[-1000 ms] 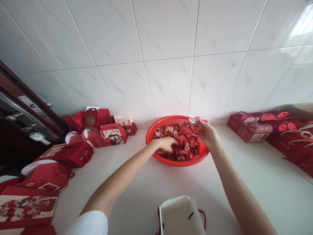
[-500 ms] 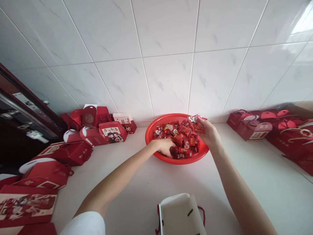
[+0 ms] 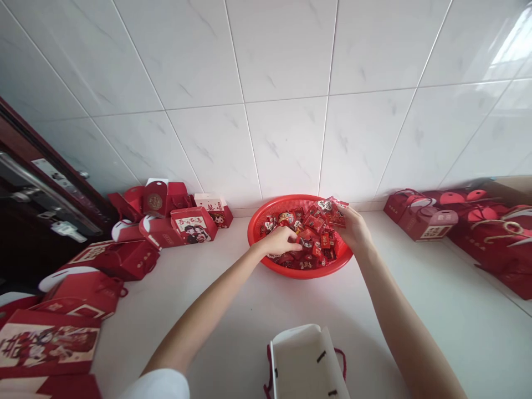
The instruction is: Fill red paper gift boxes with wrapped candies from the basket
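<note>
A red plastic basket (image 3: pixel 305 274) stands against the tiled wall, filled with small red-wrapped candies (image 3: pixel 310 246). My left hand (image 3: pixel 283 240) is over the left part of the pile, its fingers curled together; what they hold, if anything, is hidden. At the basket's right rim my right hand (image 3: pixel 354 226) grips red candy packets (image 3: pixel 336 213). Nearer to me, an open box (image 3: pixel 302 360) with a pale inside and dark red cord handles sits on the white surface, its lower end cut off by the frame.
Red gift boxes (image 3: pixel 89 293) line the left side, beside a dark door (image 3: pixel 37 221) with metal fittings. At the right stand more red boxes (image 3: pixel 421 216) and a large red bag (image 3: pixel 490 244) by the wall.
My left hand has risen a little out of the candies, and more of its fingers shows. My right hand stays at the rim with its packets. The view has shifted slightly.
</note>
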Demonstrator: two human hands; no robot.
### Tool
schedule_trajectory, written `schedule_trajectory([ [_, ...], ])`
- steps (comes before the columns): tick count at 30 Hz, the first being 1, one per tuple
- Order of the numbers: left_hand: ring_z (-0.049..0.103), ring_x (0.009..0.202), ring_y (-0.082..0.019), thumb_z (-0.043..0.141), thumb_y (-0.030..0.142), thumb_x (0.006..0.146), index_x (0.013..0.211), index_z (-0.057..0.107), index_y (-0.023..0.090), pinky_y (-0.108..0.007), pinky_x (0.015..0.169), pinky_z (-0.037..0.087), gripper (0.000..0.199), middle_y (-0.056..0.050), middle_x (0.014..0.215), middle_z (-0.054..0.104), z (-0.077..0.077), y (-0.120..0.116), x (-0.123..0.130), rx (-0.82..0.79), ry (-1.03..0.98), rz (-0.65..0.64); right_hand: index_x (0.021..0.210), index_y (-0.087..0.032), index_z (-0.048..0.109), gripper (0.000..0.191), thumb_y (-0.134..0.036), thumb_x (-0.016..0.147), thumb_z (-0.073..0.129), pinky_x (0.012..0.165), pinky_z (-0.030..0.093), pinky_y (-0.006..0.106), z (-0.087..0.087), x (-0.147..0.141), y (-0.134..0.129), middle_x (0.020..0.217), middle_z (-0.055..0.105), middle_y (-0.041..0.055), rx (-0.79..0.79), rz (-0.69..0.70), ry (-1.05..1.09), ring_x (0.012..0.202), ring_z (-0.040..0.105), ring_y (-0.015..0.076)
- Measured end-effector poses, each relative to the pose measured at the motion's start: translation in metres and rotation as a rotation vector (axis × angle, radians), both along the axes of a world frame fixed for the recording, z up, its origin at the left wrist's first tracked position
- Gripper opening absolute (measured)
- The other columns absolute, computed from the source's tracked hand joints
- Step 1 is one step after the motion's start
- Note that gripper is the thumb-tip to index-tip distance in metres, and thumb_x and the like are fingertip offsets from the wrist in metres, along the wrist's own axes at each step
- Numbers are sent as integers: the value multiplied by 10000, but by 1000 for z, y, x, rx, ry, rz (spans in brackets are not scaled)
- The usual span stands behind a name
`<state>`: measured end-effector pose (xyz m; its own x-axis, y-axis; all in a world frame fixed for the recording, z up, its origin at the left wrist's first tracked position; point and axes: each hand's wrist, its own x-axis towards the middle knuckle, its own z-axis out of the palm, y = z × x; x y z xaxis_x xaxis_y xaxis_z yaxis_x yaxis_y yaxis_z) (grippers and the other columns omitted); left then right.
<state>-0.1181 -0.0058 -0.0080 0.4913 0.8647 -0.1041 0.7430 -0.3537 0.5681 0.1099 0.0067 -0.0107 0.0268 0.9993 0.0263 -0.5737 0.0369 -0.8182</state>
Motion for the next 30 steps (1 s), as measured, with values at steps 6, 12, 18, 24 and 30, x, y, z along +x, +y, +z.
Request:
schedule_trajectory([
  [6,627,700,-168,698,545,765,667,613,165,-278,665,478,401,-23,722,691,13,-43,-11,-108,-569,177,775,-230,757,236,-330,607,888,568,553,250,6,-1,-7,793,759,-3,31,80,-15,709,683,170],
  [12,664,727,-162,814,463,674,732,637,162,-288,741,528,354,-15,734,691,30,-91,-26,-71,-825,277,816,-206,774,328,-367,575,926,585,568,261,35,0,-39,782,762,22,132,218,-115,700,699,180],
  [18,700,801,-170,806,336,712,914,683,159,-295,770,552,296,-34,857,734,44,-139,-27,-129,-762,112,778,-214,776,261,-353,615,924,594,590,305,78,8,-108,708,733,19,301,378,-329,629,682,186],
  [24,692,975,-203,737,303,813,1038,751,202,-324,908,527,248,-58,1049,745,53,-169,-22,-20,-354,-151,870,-205,794,179,-319,746,854,529,579,265,98,15,-156,742,713,35,427,524,-585,624,659,162],
  [30,686,894,-190,679,233,795,875,745,208,-274,806,529,108,-26,951,732,51,-173,-21,-75,-203,-123,912,-206,785,164,-324,801,809,560,593,248,100,7,-166,732,700,20,487,649,-662,642,652,149],
])
